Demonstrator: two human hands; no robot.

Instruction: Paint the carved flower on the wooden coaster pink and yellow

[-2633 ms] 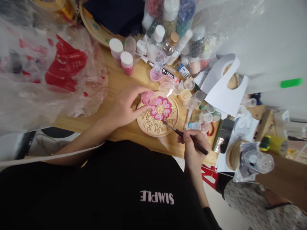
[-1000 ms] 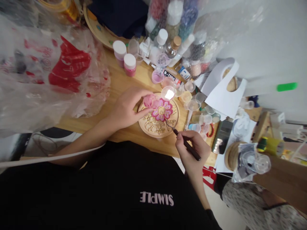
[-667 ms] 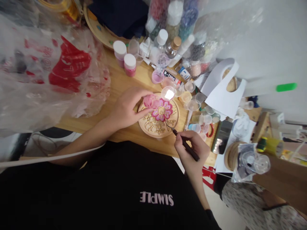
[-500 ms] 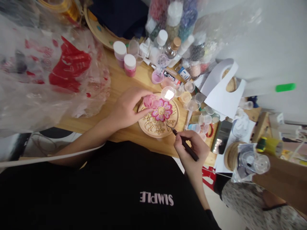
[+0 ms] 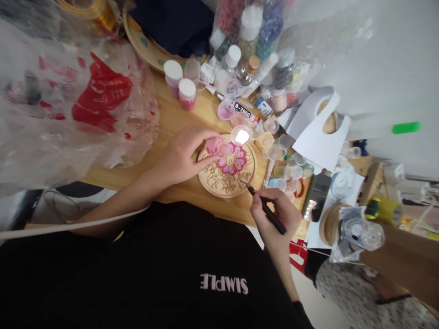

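A round wooden disc (image 5: 209, 185) lies on the table, bearing gold outlines and a pink-and-lilac flower (image 5: 232, 158). Between the thumb and fingers of my left hand (image 5: 183, 153) is a small clear cup with pink stuff in it (image 5: 216, 146), held over the disc's upper left. My right hand (image 5: 276, 210) grips a dark pen-like tool (image 5: 269, 212). Its thin metal tip is at the gold leaf outlines on the disc's lower right; whether it touches cannot be made out. A clear cup with a bright reflection (image 5: 240, 135) overlaps the disc's top edge.
Two white-lidded jars of pink material (image 5: 187, 94) stand behind my left hand. Several small cups (image 5: 274, 151), a B-7000 glue tube (image 5: 246, 111) and bottles (image 5: 248, 68) crowd the right and back. A plastic bag (image 5: 113, 105) fills the left. A patterned garment (image 5: 346, 288) shows at lower right.
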